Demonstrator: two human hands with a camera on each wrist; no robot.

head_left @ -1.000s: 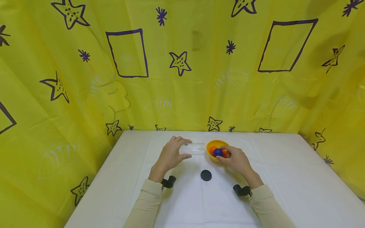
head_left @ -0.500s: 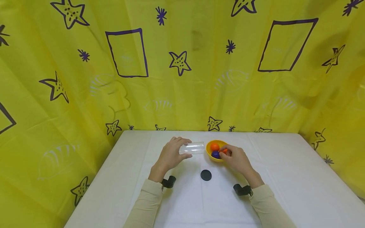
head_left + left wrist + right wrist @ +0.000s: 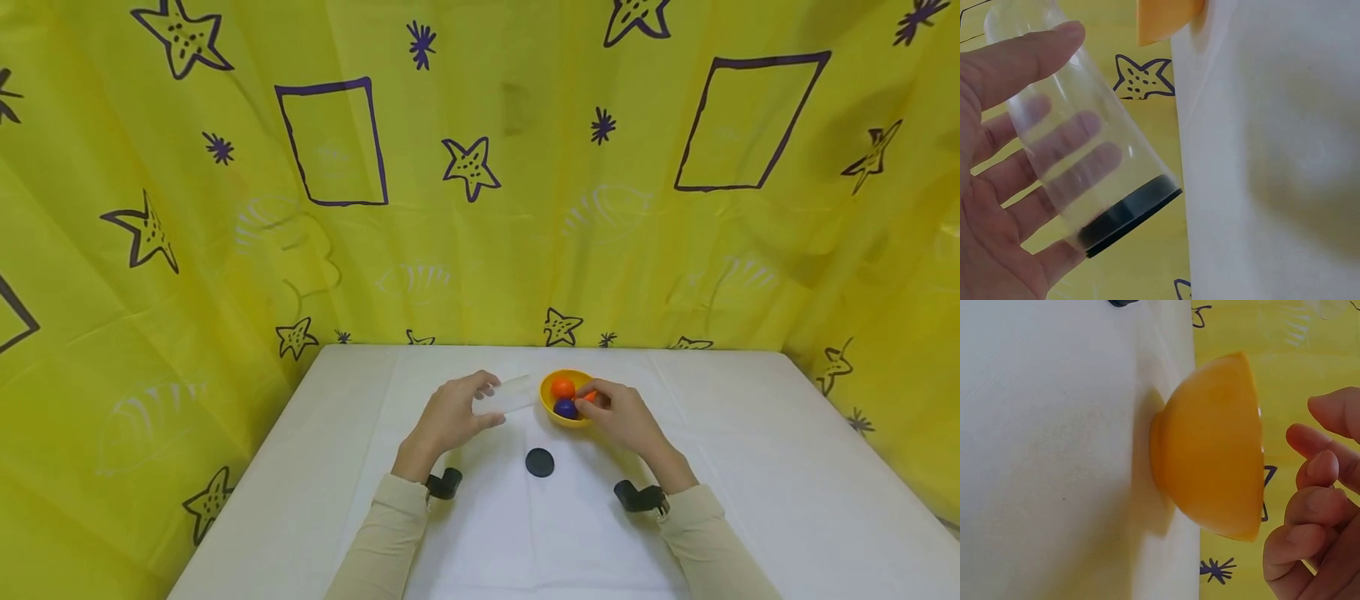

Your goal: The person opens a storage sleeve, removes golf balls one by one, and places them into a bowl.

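While gripped in left hand (image 3: 448, 419), clear tube (image 3: 504, 395) lying nearly level, open end toward yellow bowl (image 3: 546, 402); right hand (image 3: 622, 417) pinching orange ball (image 3: 589, 397) over bowl.

Left arm: reaches forward, sleeve to the wrist, a dark camera mount strapped under it.
Left hand (image 3: 450, 412): palm turned inward, thumb on top, four fingers (image 3: 1054, 159) spread and curled beneath, wrapped round a clear tube.
Right arm: reaches forward, angled inward, same sleeve and wrist mount.
Right hand (image 3: 618, 414): knuckles up, fingers (image 3: 1322, 469) bent loosely, fingertips close together; what they pinch cannot be told.
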